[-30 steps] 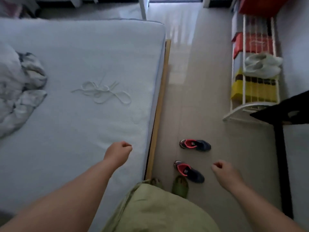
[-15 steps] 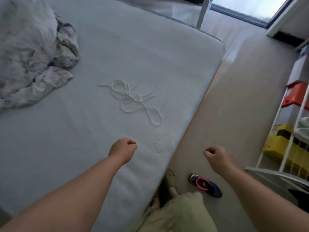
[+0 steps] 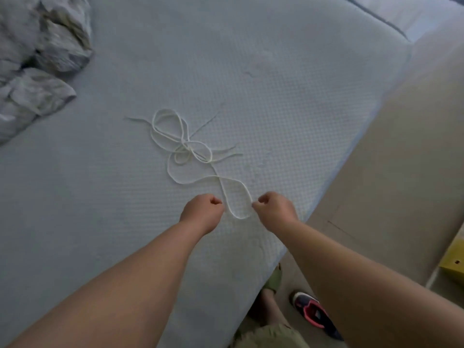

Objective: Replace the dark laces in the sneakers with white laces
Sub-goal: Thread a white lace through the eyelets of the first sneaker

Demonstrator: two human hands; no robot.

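Reaching out over the mattress (image 3: 100, 197), you have both hands at the near loop of the white laces (image 3: 185, 146), which lie in a loose tangle on the bed cover, well apart from the crumpled bedding (image 3: 42, 54) at the far left. Your right hand (image 3: 275, 209) has its fingers curled, with the fingertips right at the loop's right side; it looks as though it pinches the lace there, but the contact is too small to be sure of. Your left hand (image 3: 200, 212) is curled into a loose fist just beside the loop's left strand, and nothing shows in its grasp. One sneaker (image 3: 311, 310), dark with a pink lining, sits on the floor (image 3: 401, 159) beside the bed, near your foot; whether it has its dark lace in cannot be told from here, and the other sneaker is out of view.

The step in hand seems to be fetching the white laces, so the task is likely at its start. Next you probably need a firm pinch on the loop, then a lift that lets the tangle fall open rather than tighten where the strands cross in the middle. Separate the two laces before you turn to the shoe.
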